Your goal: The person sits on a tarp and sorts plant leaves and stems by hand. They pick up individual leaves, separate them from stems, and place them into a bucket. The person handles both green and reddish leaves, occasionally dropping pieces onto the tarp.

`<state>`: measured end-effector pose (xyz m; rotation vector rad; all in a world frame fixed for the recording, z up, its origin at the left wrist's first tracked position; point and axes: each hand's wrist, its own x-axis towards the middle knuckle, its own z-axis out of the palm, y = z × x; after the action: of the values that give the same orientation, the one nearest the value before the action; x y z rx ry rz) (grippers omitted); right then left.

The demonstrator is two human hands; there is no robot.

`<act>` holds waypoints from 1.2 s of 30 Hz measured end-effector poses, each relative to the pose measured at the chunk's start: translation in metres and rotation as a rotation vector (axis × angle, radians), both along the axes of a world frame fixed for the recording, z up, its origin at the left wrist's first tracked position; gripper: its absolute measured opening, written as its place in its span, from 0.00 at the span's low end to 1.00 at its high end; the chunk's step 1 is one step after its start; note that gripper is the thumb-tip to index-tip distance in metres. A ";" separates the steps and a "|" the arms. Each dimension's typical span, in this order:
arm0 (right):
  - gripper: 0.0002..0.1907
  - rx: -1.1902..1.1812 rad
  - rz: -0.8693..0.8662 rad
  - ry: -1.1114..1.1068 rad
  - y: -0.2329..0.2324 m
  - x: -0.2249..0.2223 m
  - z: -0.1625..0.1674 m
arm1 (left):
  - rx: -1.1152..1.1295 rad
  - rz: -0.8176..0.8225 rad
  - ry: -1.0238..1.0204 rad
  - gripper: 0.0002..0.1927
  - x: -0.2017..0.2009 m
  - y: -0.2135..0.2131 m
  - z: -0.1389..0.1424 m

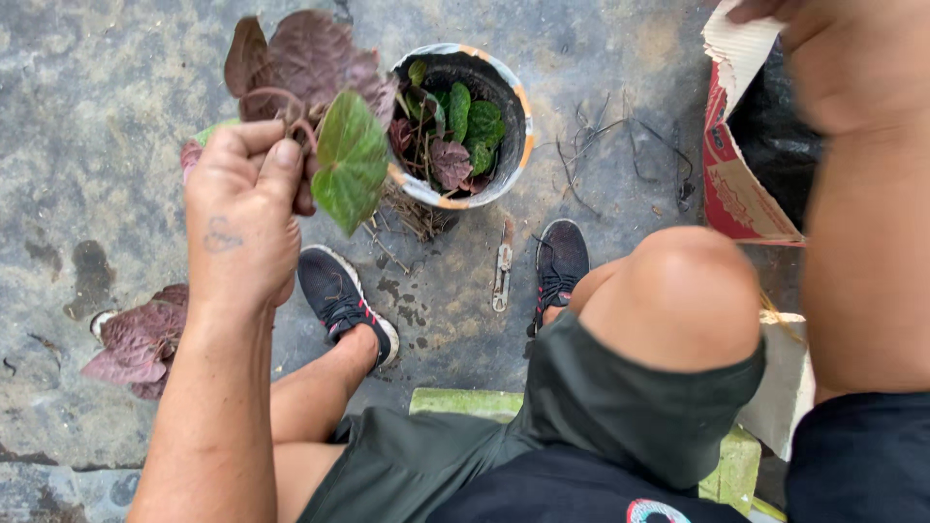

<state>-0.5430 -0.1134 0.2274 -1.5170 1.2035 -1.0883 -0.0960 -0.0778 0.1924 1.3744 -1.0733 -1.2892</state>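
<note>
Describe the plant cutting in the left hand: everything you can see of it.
The plant cutting is a small bunch of broad leaves on curved, reddish stems. Most leaves show dull purple-maroon faces; one hangs lower right, bright green with pale veins. All look limp but whole. The left hand holds it up over the concrete ground, its fingers pinching the stems where they meet. Its upper leaves overlap the rim of the pot in the picture; contact cannot be told.
</note>
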 end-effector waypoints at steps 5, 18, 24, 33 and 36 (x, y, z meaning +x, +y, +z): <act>0.10 0.504 -0.240 0.175 -0.018 -0.001 -0.190 | 0.087 0.058 0.034 0.09 0.002 -0.007 -0.018; 0.14 0.748 -0.652 0.572 -0.046 -0.003 -0.339 | 0.110 0.167 -0.038 0.08 0.017 -0.021 -0.043; 0.05 0.741 -0.641 -0.310 -0.048 -0.013 -0.322 | 0.141 0.191 -0.078 0.08 0.013 -0.019 -0.045; 0.13 0.208 -0.202 0.789 -0.018 -0.025 -0.301 | 0.170 0.209 0.171 0.11 0.007 -0.006 -0.038; 0.22 0.070 0.024 1.131 -0.017 -0.015 -0.320 | 0.206 0.280 0.287 0.09 0.006 -0.011 -0.039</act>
<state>-0.5583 -0.1302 -0.0921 -2.1442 1.8933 -0.0612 -0.0905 -0.0891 0.1530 1.3827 -0.5443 -1.3625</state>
